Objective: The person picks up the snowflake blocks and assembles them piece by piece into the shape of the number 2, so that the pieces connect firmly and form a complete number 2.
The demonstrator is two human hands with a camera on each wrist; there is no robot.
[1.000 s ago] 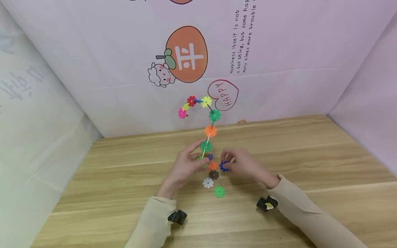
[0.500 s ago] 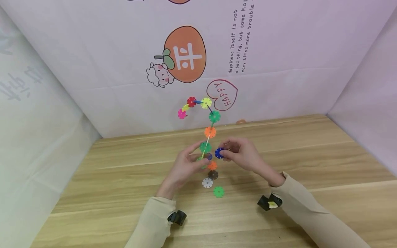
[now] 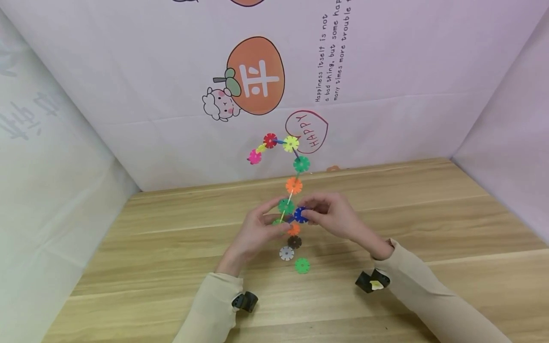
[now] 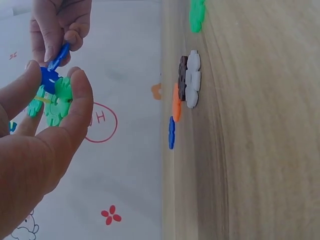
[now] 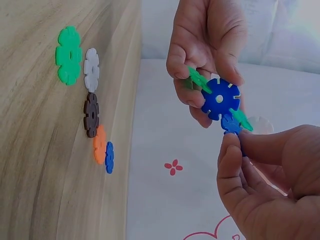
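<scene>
My left hand [image 3: 256, 232] holds the lower end of a long chain of notched plastic discs, which rises and bends over to the left at its top. Orange disc [image 3: 293, 186] and teal-green disc [image 3: 301, 164] are links in it. At the held end, a blue disc [image 5: 215, 105] sits among green ones between my left thumb and fingers. My right hand [image 3: 336, 216] pinches another blue disc [image 5: 231, 123] between thumb and fingers. Its edge meets that blue disc on the chain; how deep the notches engage is hidden.
On the wooden table [image 3: 171, 267] lie loose discs: light green [image 3: 302, 266], white [image 3: 286, 253], brown [image 3: 294, 242], orange [image 3: 294, 229] and blue [image 4: 171, 132]. A printed white cloth [image 3: 386, 119] stands behind the table, with side cloths left and right.
My right hand has lifted its blue disc and brought it left against the blue disc on the chain. The chain's upper part has shifted slightly right; my left hand has stayed nearly still.
</scene>
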